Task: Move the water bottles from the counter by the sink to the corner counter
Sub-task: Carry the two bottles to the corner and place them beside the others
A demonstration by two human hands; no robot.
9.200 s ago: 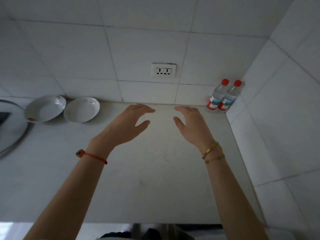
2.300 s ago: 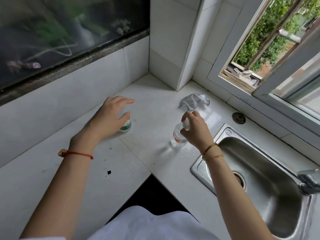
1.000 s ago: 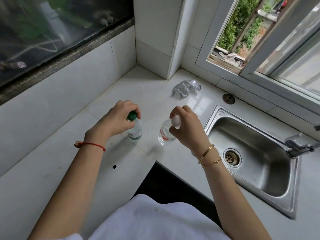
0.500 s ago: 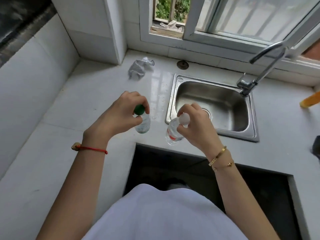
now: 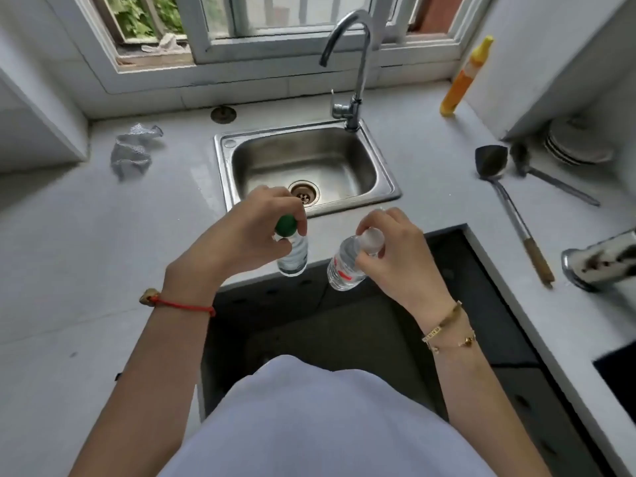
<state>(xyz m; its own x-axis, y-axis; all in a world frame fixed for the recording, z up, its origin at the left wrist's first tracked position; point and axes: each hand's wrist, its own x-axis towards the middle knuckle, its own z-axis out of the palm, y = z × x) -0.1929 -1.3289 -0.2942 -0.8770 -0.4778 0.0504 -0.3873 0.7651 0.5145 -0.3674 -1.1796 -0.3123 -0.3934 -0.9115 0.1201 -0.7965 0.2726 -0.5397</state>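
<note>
Left hand (image 5: 241,235): pinches green-capped bottle (image 5: 292,253) by its neck, lifted for carrying.
Right hand (image 5: 395,249): grips white-capped bottle (image 5: 344,266) likewise, tilted.
Place: both off the desk (image 5: 86,235), over its front edge before the sink (image 5: 309,166).

green cap (image 5: 286,225) on one clear bottle (image 5: 294,258); white cap (image 5: 372,240) and red-marked label on the other bottle (image 5: 344,268). steel-grey sink (image 5: 309,166), pale grey counter (image 5: 86,235), yellow-orange bottle (image 5: 463,80).

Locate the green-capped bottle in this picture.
In the head view, the green-capped bottle hangs by its cap from the left hand, just in front of the sink and left of the white-capped bottle in the right hand.
</note>
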